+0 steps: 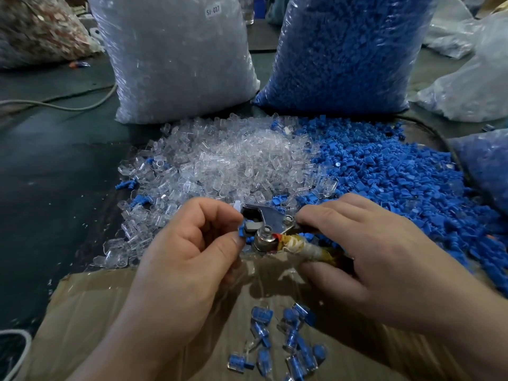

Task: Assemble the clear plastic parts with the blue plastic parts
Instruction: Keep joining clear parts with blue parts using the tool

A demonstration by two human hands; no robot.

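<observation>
The shiny metal hand tool (268, 220) is smack in the middle: flat steel plates, a couple of round bolts, a stubby cylinder at the pivot, and handles wrapped in grubby yellowish tape. The right hand (379, 259) has its fingers curled round those taped handles, gripping them. The left hand (189, 259) is just left of the tool, its fingers (220, 213) bent in and pinching a small blue plastic part (241, 232) right up against the tool's jaw end, so the part touches both fingertips and metal. A whitish clear bit pokes up just above that spot, but it's hard to make out. Right behind the tool there's a heap of clear plastic parts (225, 160), glassy little rounded shells. Behind and to the right of it is a heap of blue plastic parts (384, 177), matte and ribbed like tiny plugs. Further back from the tool stand two crinkly plastic sacks, the clear-parts bag (176, 59) and the blue-parts bag (343, 50). Nearer than the tool lies brown cardboard (82, 312) with a scatter of assembled pieces (288, 339), clear shells with blue inside. Left of the tool is bare dark green desk (55, 166).
</observation>
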